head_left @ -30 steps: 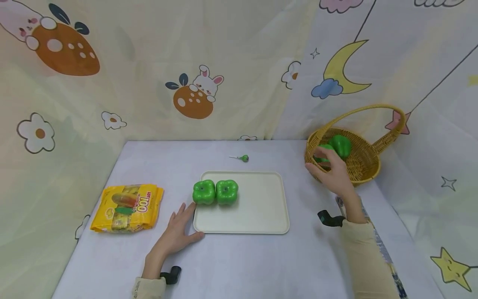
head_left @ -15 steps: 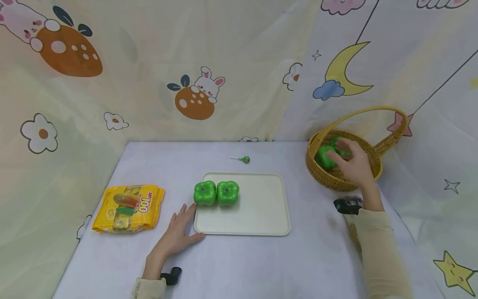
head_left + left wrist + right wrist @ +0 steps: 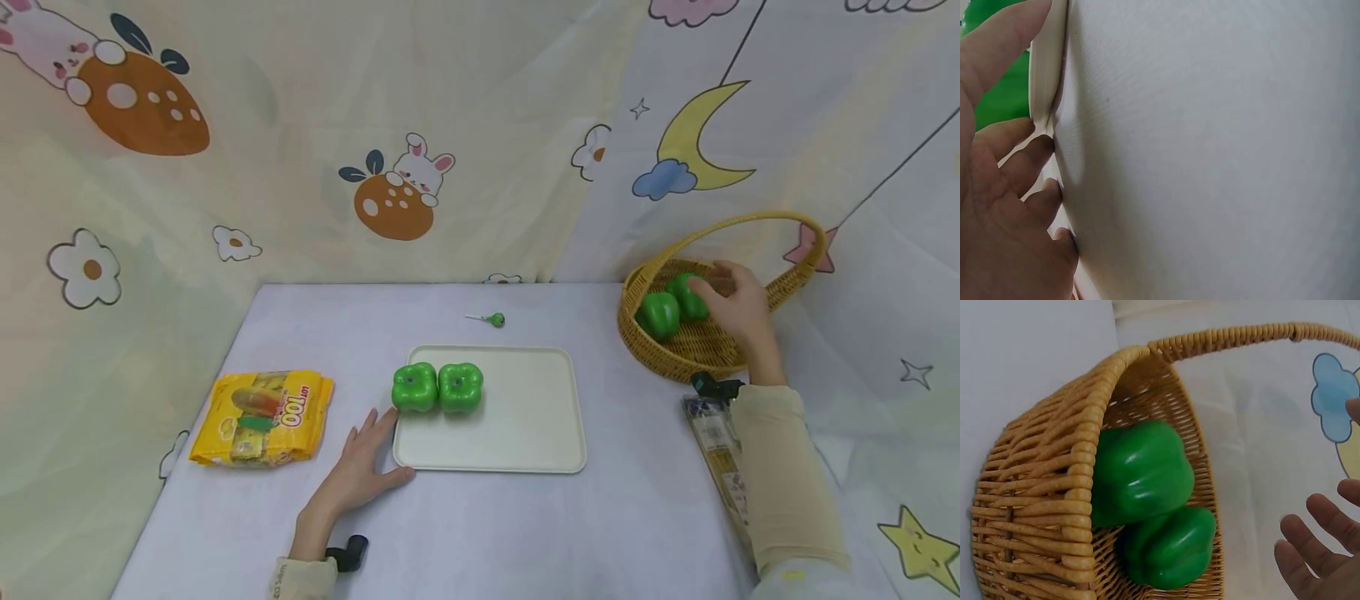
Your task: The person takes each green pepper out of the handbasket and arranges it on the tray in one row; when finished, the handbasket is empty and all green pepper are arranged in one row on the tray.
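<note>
Both glossy green, blocky bell peppers in the tan woven wicker basket, the front one point(image 3: 660, 318) and the back one point(image 3: 682, 293), lie at about nine o'clock from your right hand point(image 3: 741, 312) in the head view. Neither shows a clear long axis. The basket point(image 3: 660, 360) sits at the tabletop's two o'clock. Your right hand is far nearer; any reach back would run toward nine. Its fingers point(image 3: 1300, 540) are loosely spread and pinch nothing; the right wrist view shows a gap between them and both peppers.

Your left hand point(image 3: 363, 458), fingers spread, rests against the flat cream rectangular tray point(image 3: 525, 408) at its eight o'clock corner, below two more green peppers.

Compared with half a second ago, your right hand has shifted toward three o'clock, uncovering more of the back pepper; your left hand has stayed put.
</note>
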A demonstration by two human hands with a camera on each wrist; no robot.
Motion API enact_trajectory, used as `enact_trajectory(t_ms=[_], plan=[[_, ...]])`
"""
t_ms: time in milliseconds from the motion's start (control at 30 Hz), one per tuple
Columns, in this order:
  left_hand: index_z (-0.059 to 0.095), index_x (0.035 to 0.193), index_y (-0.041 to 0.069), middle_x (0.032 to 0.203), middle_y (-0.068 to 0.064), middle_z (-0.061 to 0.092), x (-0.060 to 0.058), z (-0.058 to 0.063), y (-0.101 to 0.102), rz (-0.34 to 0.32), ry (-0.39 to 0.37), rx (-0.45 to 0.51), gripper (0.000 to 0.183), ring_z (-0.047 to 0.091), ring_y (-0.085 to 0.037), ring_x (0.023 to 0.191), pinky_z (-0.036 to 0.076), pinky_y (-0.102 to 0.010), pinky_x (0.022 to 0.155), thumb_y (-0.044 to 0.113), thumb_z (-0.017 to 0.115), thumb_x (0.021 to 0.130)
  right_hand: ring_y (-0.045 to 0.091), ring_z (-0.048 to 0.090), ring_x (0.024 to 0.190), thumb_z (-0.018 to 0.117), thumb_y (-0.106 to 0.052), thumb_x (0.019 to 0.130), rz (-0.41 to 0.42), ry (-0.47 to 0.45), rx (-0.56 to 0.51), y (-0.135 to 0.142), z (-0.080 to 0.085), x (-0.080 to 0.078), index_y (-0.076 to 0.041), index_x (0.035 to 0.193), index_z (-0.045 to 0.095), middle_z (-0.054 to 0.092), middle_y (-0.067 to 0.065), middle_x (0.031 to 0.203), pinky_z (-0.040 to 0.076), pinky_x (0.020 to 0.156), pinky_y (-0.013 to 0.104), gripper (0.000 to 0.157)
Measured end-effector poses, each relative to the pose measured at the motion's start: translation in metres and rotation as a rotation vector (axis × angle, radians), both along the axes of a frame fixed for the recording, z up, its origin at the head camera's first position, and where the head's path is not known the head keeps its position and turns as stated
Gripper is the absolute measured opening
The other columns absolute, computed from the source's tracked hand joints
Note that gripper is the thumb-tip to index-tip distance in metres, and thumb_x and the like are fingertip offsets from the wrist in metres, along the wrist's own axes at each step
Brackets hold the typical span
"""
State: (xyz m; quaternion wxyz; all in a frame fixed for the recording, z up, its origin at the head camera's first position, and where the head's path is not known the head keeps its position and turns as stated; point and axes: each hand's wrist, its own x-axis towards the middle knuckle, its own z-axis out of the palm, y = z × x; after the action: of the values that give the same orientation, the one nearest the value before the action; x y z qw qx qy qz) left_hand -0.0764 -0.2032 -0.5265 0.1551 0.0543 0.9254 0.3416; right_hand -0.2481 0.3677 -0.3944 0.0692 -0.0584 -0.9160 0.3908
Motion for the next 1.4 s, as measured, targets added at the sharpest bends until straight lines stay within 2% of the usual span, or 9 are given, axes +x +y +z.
enact_trajectory(t_ms=[100, 367, 667, 833, 1000, 1233, 1400], plan=[[0.018, 0.162, 0.020, 0.170, -0.006, 0.019, 0.000, 0.000, 0.000, -0.004, 0.001, 0.003, 0.104, 0.003, -0.036, 0.160, -0.003, -0.063, 0.128, 0.047, 0.079, 0.083, 0.046, 0.041, 0.138, 0.051, -0.060, 0.096, -0.013, -0.019, -0.001, 0.004, -0.003, -0.004, -0.007, 0.158, 0.027, 0.041, 0.028, 0.154, 0.040, 0.106, 0.066, 0.085], [0.017, 0.162, 0.023, 0.171, -0.005, 0.018, 0.001, 0.000, 0.000, -0.004, 0.007, 0.010, 0.104, 0.003, -0.035, 0.160, -0.003, -0.063, 0.128, 0.048, 0.078, 0.083, 0.047, 0.040, 0.139, 0.049, -0.061, 0.096, -0.044, -0.045, -0.014, 0.010, -0.010, -0.013, -0.006, 0.158, 0.027, 0.037, 0.027, 0.157, 0.041, 0.106, 0.065, 0.086], [0.017, 0.162, 0.023, 0.171, -0.004, 0.018, 0.000, -0.002, -0.001, 0.005, -0.015, 0.013, 0.105, 0.002, -0.033, 0.160, -0.003, -0.062, 0.129, 0.050, 0.079, 0.082, 0.047, 0.042, 0.138, 0.044, -0.064, 0.096, -0.093, -0.064, 0.020, 0.024, -0.026, -0.033, -0.004, 0.158, 0.027, 0.039, 0.029, 0.155, 0.044, 0.100, 0.061, 0.088], [0.018, 0.162, 0.021, 0.171, -0.004, 0.018, 0.000, -0.001, -0.001, 0.007, -0.019, 0.012, 0.105, 0.002, -0.032, 0.160, -0.003, -0.061, 0.129, 0.049, 0.079, 0.082, 0.046, 0.041, 0.137, 0.043, -0.066, 0.095, -0.101, -0.082, -0.001, 0.029, -0.028, -0.044, -0.004, 0.158, 0.027, 0.039, 0.029, 0.155, 0.044, 0.096, 0.056, 0.089], [0.019, 0.162, 0.021, 0.170, -0.005, 0.019, 0.000, 0.000, 0.000, 0.013, -0.024, 0.012, 0.104, 0.003, -0.032, 0.160, -0.002, -0.061, 0.129, 0.048, 0.079, 0.082, 0.048, 0.038, 0.139, 0.042, -0.065, 0.096, -0.107, -0.108, -0.017, 0.030, -0.026, -0.048, -0.004, 0.158, 0.027, 0.037, 0.030, 0.156, 0.040, 0.105, 0.065, 0.088], [0.019, 0.162, 0.022, 0.170, -0.004, 0.019, 0.000, -0.001, 0.000, 0.018, -0.021, 0.009, 0.103, 0.003, -0.032, 0.160, -0.002, -0.061, 0.129, 0.046, 0.080, 0.082, 0.048, 0.029, 0.147, 0.042, -0.070, 0.093, -0.114, -0.168, -0.057, 0.032, -0.024, -0.055, -0.008, 0.160, 0.023, 0.028, 0.027, 0.162, 0.034, 0.114, 0.067, 0.093], [0.019, 0.162, 0.024, 0.170, -0.003, 0.019, 0.000, -0.001, -0.001, 0.016, -0.022, 0.014, 0.103, 0.002, -0.032, 0.160, -0.003, -0.061, 0.129, 0.048, 0.079, 0.082, 0.050, 0.030, 0.147, 0.042, -0.070, 0.093, -0.114, -0.173, -0.042, 0.036, -0.027, -0.062, -0.006, 0.159, 0.025, 0.030, 0.028, 0.161, 0.034, 0.114, 0.067, 0.093]])
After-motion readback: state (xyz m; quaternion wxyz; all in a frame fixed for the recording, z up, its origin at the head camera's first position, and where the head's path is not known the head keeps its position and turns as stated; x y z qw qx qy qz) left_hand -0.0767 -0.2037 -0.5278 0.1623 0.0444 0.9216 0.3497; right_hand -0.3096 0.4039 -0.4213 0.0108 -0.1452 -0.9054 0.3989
